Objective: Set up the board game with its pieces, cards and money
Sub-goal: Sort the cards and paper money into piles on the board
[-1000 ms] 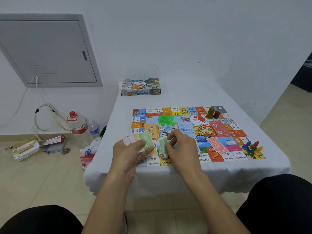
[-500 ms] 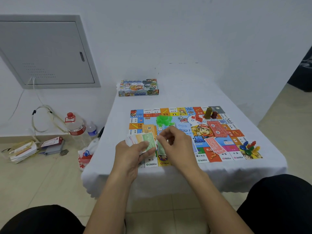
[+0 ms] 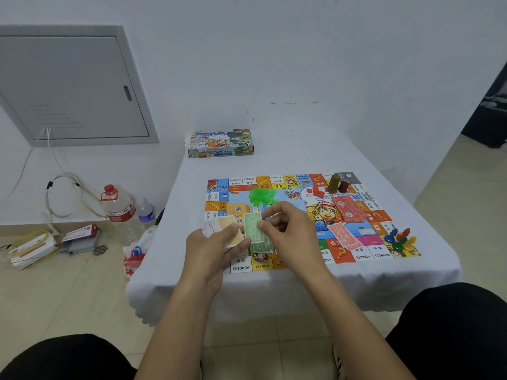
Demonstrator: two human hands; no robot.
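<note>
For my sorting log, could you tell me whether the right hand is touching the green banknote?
Touching. The head view shows the right hand pinching the upper edge of the green banknote, fingertips on the paper.

Colourful game board flat; green notes seemingly pinched.

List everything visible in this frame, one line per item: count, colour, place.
table: one, white cloth, against the wall
game board: one, multicoloured, on the table
game box: one, colourful, far end of the table
green pieces: a cluster, translucent green, on the board's left half
red cards: two piles, red, on the board's right half
pawns: a cluster, blue, red, green and yellow, at the board's near right corner
die: one, white, on the board's far part
water bottle: one large, clear with red cap, on the floor to the left
wall cabinet: one, grey, on the left wall
left hand: holds a fan of paper money
right hand: pinches a green note
</note>
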